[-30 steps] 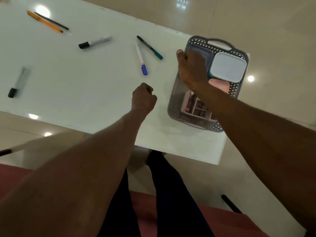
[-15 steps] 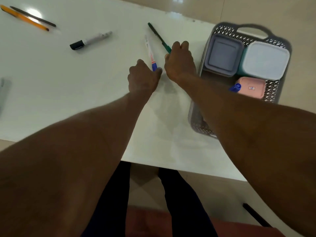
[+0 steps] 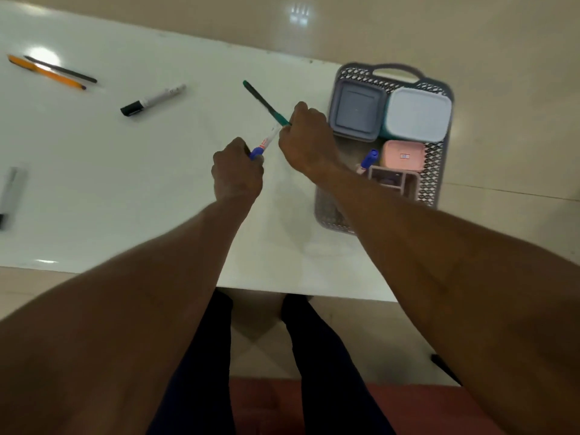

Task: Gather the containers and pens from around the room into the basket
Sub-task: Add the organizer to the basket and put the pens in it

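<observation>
My left hand point(image 3: 237, 171) grips a white marker with a blue cap point(image 3: 266, 142) by its capped end. My right hand point(image 3: 306, 138) holds a green pen point(image 3: 263, 102) by its near end, its tip pointing away. Both pens are lifted over the white table point(image 3: 125, 183), just left of the grey basket point(image 3: 439, 171). The basket holds a grey container point(image 3: 357, 109), a white-lidded teal container point(image 3: 417, 114), a pink container point(image 3: 403, 155), a pink divided organiser point(image 3: 392, 178) and a blue-capped marker point(image 3: 368, 158).
On the table lie a black-capped white marker point(image 3: 153, 99), an orange pen point(image 3: 47, 72) beside a thin black pen point(image 3: 61, 69), and a blurred black-capped marker point(image 3: 9, 196) at the left edge. A shiny tiled floor surrounds the table.
Both hands have closed on the two pens and raised them off the table. The marker now tilts toward the right, and the camera view has shifted slightly.
</observation>
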